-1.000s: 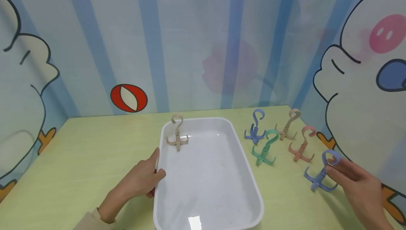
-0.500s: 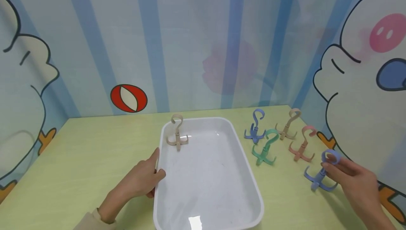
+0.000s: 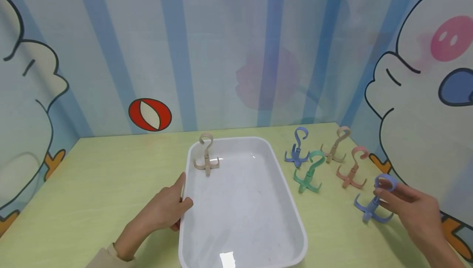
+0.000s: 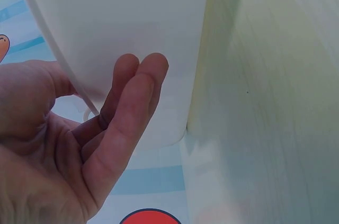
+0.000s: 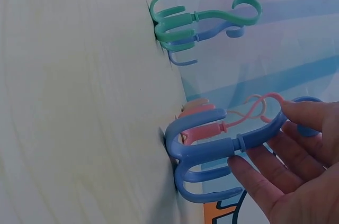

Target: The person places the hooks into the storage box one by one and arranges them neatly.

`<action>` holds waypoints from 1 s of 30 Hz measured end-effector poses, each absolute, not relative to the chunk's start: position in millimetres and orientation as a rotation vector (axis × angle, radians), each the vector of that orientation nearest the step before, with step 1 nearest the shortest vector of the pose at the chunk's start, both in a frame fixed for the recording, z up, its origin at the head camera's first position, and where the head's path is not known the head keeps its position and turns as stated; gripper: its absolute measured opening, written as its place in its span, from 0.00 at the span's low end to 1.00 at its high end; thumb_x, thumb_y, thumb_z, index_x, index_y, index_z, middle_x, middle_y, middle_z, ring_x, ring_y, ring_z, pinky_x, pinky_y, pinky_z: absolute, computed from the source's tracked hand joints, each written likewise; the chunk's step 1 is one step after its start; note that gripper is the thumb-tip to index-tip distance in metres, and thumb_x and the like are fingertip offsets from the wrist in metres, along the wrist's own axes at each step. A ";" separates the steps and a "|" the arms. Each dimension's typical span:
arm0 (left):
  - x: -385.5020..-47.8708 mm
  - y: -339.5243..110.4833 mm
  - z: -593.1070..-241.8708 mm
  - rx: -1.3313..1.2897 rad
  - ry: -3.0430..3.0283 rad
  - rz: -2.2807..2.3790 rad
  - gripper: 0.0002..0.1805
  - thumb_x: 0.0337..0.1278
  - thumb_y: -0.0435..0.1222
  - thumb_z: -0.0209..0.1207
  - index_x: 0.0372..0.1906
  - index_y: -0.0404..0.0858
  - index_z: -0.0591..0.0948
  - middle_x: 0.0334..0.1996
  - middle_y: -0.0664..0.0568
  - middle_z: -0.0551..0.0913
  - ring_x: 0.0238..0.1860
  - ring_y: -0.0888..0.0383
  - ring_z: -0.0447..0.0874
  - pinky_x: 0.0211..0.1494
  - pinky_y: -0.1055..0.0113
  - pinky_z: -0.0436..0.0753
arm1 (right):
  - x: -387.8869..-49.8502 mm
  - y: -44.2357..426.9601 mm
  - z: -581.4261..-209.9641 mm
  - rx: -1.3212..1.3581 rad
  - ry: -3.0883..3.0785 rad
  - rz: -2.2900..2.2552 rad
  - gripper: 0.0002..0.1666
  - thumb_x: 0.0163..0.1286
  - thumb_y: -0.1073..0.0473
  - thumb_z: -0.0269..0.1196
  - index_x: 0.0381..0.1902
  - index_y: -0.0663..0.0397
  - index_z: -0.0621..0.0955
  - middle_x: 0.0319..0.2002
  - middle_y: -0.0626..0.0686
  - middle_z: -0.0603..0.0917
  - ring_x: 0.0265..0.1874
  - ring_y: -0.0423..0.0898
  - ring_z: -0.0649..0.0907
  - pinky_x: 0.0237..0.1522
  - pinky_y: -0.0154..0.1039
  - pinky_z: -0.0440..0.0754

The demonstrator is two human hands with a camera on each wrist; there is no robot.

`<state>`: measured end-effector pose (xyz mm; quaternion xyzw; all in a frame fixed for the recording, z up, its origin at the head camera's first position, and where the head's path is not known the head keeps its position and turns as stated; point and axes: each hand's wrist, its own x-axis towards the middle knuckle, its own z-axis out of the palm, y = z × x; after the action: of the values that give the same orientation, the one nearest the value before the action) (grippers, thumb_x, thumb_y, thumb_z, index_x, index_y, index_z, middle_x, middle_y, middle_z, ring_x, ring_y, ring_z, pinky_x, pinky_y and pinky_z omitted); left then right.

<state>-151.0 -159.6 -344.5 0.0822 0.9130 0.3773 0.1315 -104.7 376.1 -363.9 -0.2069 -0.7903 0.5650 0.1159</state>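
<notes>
My left hand (image 3: 164, 206) holds the left rim of a white tray (image 3: 244, 206), thumb over the rim and fingers along the outer wall in the left wrist view. A beige four-claw hook (image 3: 207, 163) stands inside the tray at its far left corner. On the right, my right hand (image 3: 419, 210) pinches the neck of a periwinkle-blue four-claw hook (image 3: 369, 211) between thumb and fingers. In the right wrist view this blue hook (image 5: 206, 151) has its claws at the tabletop, curved top partly behind the thumb.
Between tray and right wall stand a green hook (image 3: 308, 179), a darker blue hook (image 3: 296, 156), a pink hook (image 3: 350, 177) and another beige hook (image 3: 332, 153). The pale green table (image 3: 92, 186) meets patterned walls at the back and both sides.
My right hand has shifted slightly left, its thumb now farther across the blue hook's neck. That hook stays almost where it was. My left hand and the tray are still.
</notes>
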 end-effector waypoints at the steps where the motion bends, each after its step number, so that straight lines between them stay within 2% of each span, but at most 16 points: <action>1: -151.1 -159.4 -344.3 0.235 2.651 1.092 0.42 0.70 0.33 0.53 0.84 0.35 0.50 0.30 0.46 0.84 0.18 0.54 0.84 0.20 0.61 0.85 | -104.6 376.3 -363.7 -0.598 -2.314 1.665 0.51 0.69 0.49 0.73 0.77 0.72 0.65 0.37 0.20 0.84 0.33 0.24 0.88 0.38 0.34 0.91; 4: -151.2 -159.2 -344.0 0.229 2.652 1.082 0.43 0.71 0.33 0.53 0.85 0.35 0.49 0.30 0.46 0.84 0.18 0.54 0.84 0.20 0.61 0.86 | -105.3 376.6 -363.5 -0.593 -2.311 1.688 0.50 0.68 0.50 0.74 0.76 0.72 0.66 0.36 0.20 0.84 0.34 0.25 0.88 0.39 0.35 0.92; 7: -151.4 -159.1 -344.2 0.225 2.656 1.077 0.43 0.71 0.34 0.53 0.85 0.35 0.48 0.30 0.46 0.84 0.18 0.54 0.84 0.20 0.61 0.86 | -106.2 377.2 -364.5 -0.591 -2.295 1.705 0.39 0.67 0.51 0.75 0.71 0.62 0.77 0.36 0.21 0.85 0.34 0.26 0.88 0.39 0.36 0.92; 11: -151.4 -158.8 -344.4 0.225 2.660 1.075 0.44 0.71 0.34 0.53 0.85 0.34 0.48 0.30 0.46 0.84 0.18 0.54 0.84 0.20 0.61 0.86 | -106.6 379.1 -367.0 -0.574 -2.265 1.737 0.23 0.65 0.51 0.76 0.57 0.47 0.87 0.36 0.22 0.86 0.34 0.27 0.89 0.39 0.36 0.92; 14: -151.4 -158.3 -343.8 0.222 2.659 1.071 0.44 0.71 0.34 0.53 0.85 0.34 0.48 0.30 0.46 0.84 0.18 0.54 0.84 0.20 0.61 0.86 | -107.1 379.6 -368.0 -0.571 -2.261 1.734 0.23 0.65 0.50 0.77 0.57 0.44 0.88 0.36 0.22 0.86 0.34 0.27 0.89 0.39 0.35 0.92; 20: -151.0 -158.3 -342.8 0.229 2.660 1.076 0.43 0.71 0.34 0.53 0.85 0.34 0.49 0.30 0.46 0.84 0.18 0.54 0.84 0.20 0.60 0.86 | -107.7 378.3 -367.9 -0.527 -2.273 1.702 0.25 0.66 0.52 0.76 0.61 0.48 0.86 0.36 0.23 0.86 0.34 0.28 0.89 0.38 0.32 0.91; 26: -150.9 -157.8 -342.7 0.225 2.659 1.081 0.42 0.71 0.33 0.53 0.84 0.36 0.51 0.31 0.46 0.84 0.18 0.54 0.84 0.19 0.60 0.86 | -106.4 376.7 -364.1 -0.478 -2.235 1.769 0.19 0.67 0.58 0.75 0.55 0.37 0.88 0.35 0.25 0.88 0.34 0.30 0.90 0.37 0.33 0.91; 30: -150.8 -157.6 -342.5 0.222 2.659 1.077 0.42 0.71 0.33 0.53 0.84 0.36 0.50 0.31 0.46 0.84 0.18 0.54 0.84 0.19 0.60 0.86 | -106.3 373.8 -361.0 -0.490 -2.263 1.737 0.19 0.71 0.61 0.71 0.57 0.37 0.86 0.34 0.26 0.87 0.33 0.29 0.89 0.37 0.32 0.91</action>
<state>-150.8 -157.6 -342.5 0.0767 0.9160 0.3711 0.1318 -106.3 373.8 -361.0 -0.1681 -0.7760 0.5954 0.1231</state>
